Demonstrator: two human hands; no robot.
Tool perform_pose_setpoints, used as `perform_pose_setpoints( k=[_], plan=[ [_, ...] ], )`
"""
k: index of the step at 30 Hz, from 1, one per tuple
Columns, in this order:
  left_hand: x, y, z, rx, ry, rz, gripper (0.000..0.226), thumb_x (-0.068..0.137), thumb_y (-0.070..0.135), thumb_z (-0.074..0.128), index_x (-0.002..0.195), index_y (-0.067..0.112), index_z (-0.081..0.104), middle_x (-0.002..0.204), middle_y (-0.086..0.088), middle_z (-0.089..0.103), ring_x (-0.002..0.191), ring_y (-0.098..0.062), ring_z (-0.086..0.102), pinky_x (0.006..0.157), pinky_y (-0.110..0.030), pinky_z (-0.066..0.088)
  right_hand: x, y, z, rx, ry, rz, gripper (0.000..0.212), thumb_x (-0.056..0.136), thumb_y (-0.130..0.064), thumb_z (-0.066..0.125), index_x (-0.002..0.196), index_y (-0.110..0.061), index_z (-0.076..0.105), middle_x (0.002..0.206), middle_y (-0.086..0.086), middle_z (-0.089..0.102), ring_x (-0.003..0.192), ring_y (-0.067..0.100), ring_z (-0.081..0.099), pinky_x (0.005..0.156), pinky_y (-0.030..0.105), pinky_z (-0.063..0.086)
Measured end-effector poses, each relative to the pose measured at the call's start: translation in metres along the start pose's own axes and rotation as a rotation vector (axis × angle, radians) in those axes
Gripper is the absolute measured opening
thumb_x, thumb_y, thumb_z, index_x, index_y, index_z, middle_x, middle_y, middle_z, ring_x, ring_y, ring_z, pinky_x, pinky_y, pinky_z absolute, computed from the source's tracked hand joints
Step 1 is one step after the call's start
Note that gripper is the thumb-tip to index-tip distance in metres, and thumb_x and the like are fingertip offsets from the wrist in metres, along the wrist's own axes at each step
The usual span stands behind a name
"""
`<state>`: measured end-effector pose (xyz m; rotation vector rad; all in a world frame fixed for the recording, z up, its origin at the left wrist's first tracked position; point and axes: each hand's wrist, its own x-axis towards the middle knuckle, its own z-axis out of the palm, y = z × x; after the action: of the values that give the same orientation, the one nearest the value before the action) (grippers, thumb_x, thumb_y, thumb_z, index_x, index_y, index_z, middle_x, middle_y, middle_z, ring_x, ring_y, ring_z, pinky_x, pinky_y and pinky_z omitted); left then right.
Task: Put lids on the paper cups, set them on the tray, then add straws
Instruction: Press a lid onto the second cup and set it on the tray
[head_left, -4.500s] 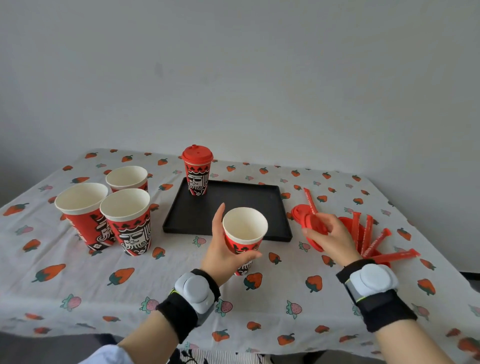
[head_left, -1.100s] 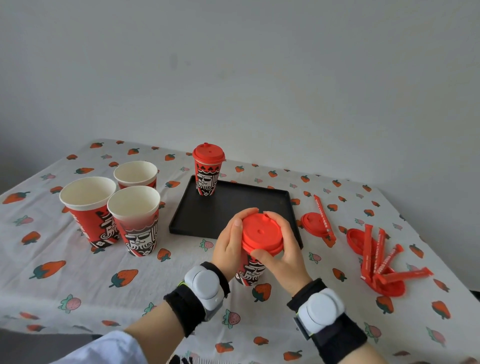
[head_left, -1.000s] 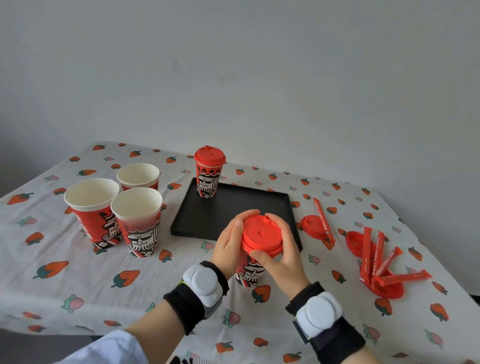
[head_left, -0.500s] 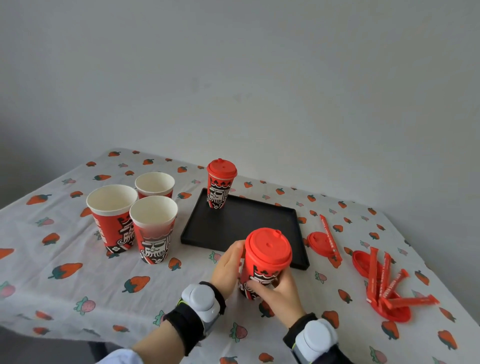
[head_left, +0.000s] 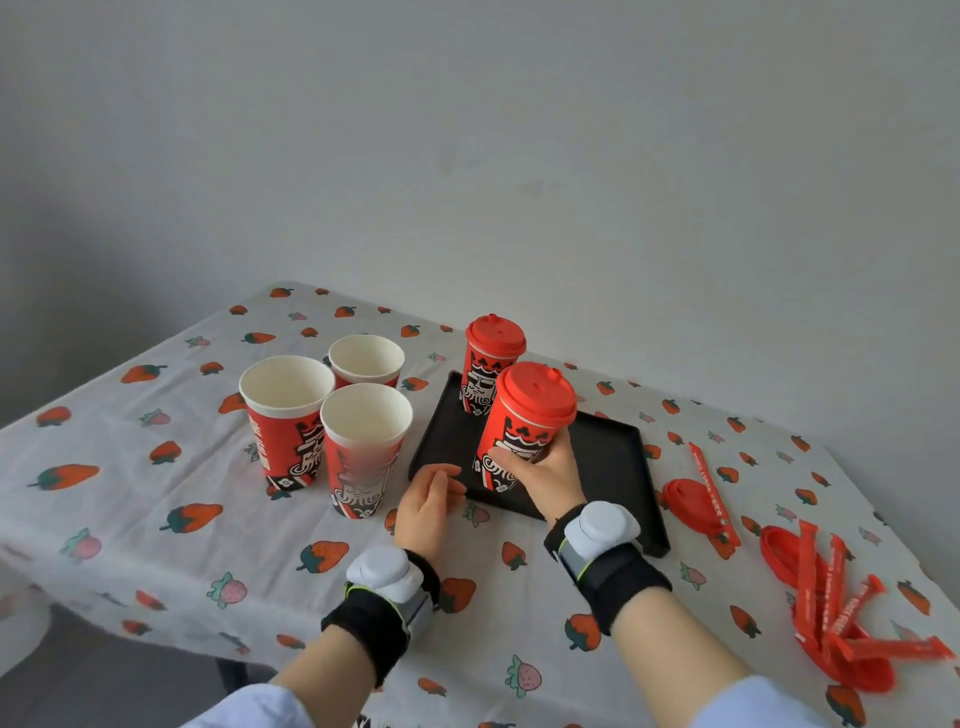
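Observation:
My right hand (head_left: 545, 475) grips a red paper cup with a red lid (head_left: 524, 415) and holds it over the near left part of the black tray (head_left: 618, 467). Another lidded cup (head_left: 491, 358) stands at the tray's far left corner. My left hand (head_left: 428, 501) hovers empty, fingers loosely apart, just off the tray's near left edge. Three lidless cups stand left of the tray: a near one (head_left: 363, 447), a left one (head_left: 285, 415) and a far one (head_left: 366, 361). Red lids (head_left: 691, 501) and wrapped red straws (head_left: 826, 582) lie to the right.
A strawberry-print cloth (head_left: 156, 519) covers the table, whose near edge runs across the bottom left. A grey wall rises close behind the table. A single wrapped straw (head_left: 709, 483) lies across the loose lid right of the tray.
The lid was pressed onto the cup with both hands. My left hand has let go, and my right hand has lifted the lidded cup forward over the tray.

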<state>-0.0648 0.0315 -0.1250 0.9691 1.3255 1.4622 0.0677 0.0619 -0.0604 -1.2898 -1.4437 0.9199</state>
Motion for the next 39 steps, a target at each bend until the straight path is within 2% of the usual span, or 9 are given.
perform_pose_setpoints(
  k=[5,9,14,16,20,28,32,35,39],
  plan=[
    [0.002,-0.005,0.003,0.039,0.013,0.051,0.024,0.095,0.011,0.038,0.094,0.027,0.057,0.082,-0.001,0.061,0.078,-0.016,0.06,0.075,-0.027,0.048,0.018,0.014,0.022,-0.021,0.03,0.026,0.078,0.063,-0.004,0.081,0.129,-0.01,0.04,0.119,0.007,0.059,0.105,0.014,0.059,0.096,0.031,0.044],
    [0.005,-0.009,0.002,0.04,0.023,0.059,0.029,0.094,0.01,0.039,0.086,0.033,0.056,0.08,0.002,0.061,0.068,-0.004,0.059,0.063,-0.011,0.045,0.026,0.025,0.037,-0.026,0.034,0.042,0.079,0.06,-0.006,0.083,0.125,-0.011,0.038,0.113,0.005,0.058,0.104,0.017,0.059,0.085,0.023,0.044],
    [0.005,-0.013,0.005,0.026,0.02,0.063,0.032,0.095,0.006,0.038,0.09,0.031,0.057,0.08,0.003,0.06,0.072,-0.004,0.057,0.066,-0.012,0.044,0.04,0.026,0.049,-0.018,0.057,0.017,0.08,0.059,-0.005,0.084,0.123,-0.01,0.037,0.111,0.003,0.056,0.096,0.011,0.057,0.069,0.002,0.043],
    [0.006,-0.013,0.005,0.014,0.025,0.074,0.031,0.094,0.004,0.037,0.092,0.027,0.058,0.078,0.002,0.059,0.067,0.001,0.055,0.062,-0.008,0.042,0.046,0.026,0.054,-0.004,0.059,0.012,0.082,0.059,-0.006,0.084,0.125,-0.01,0.035,0.114,0.005,0.055,0.1,0.014,0.057,0.076,0.008,0.043],
    [0.006,-0.012,0.006,0.0,0.022,0.07,0.028,0.094,0.003,0.037,0.096,0.021,0.058,0.079,0.0,0.059,0.069,-0.007,0.055,0.062,-0.009,0.043,0.05,0.031,0.06,-0.014,0.072,0.007,0.087,0.057,-0.01,0.086,0.126,-0.011,0.034,0.115,0.003,0.053,0.105,0.017,0.056,0.089,0.027,0.043],
    [0.003,-0.007,0.006,0.013,0.014,0.08,0.027,0.094,0.003,0.037,0.098,0.019,0.058,0.08,-0.002,0.058,0.074,-0.015,0.054,0.071,-0.025,0.045,0.043,0.035,0.044,-0.012,-0.019,0.039,0.09,0.061,-0.008,0.083,0.131,-0.016,0.027,0.113,-0.004,0.051,0.105,0.011,0.054,0.086,0.019,0.045],
    [0.003,-0.005,0.004,0.036,0.003,0.09,0.024,0.094,0.006,0.038,0.1,0.018,0.058,0.08,-0.002,0.059,0.077,-0.016,0.057,0.073,-0.026,0.046,0.013,0.035,0.009,-0.091,0.054,0.021,0.068,0.072,-0.011,0.076,0.128,-0.022,0.039,0.117,-0.003,0.052,0.111,0.01,0.05,0.097,0.028,0.039],
    [0.0,-0.006,0.006,0.094,-0.032,0.113,0.021,0.094,0.009,0.04,0.097,0.022,0.056,0.08,0.001,0.059,0.077,-0.013,0.057,0.07,-0.021,0.045,-0.021,0.037,-0.02,-0.173,0.076,-0.01,0.038,0.076,-0.012,0.071,0.103,-0.034,0.055,0.104,-0.011,0.06,0.1,0.002,0.057,0.087,0.022,0.045],
    [-0.005,-0.005,0.007,0.233,-0.081,0.198,0.019,0.092,0.012,0.045,0.095,0.028,0.054,0.082,0.005,0.06,0.075,-0.003,0.06,0.063,-0.011,0.044,-0.058,0.049,-0.051,-0.273,0.039,-0.003,0.024,0.078,-0.011,0.069,0.083,-0.033,0.061,0.086,-0.012,0.066,0.081,-0.001,0.06,0.072,0.014,0.046]
  ],
)
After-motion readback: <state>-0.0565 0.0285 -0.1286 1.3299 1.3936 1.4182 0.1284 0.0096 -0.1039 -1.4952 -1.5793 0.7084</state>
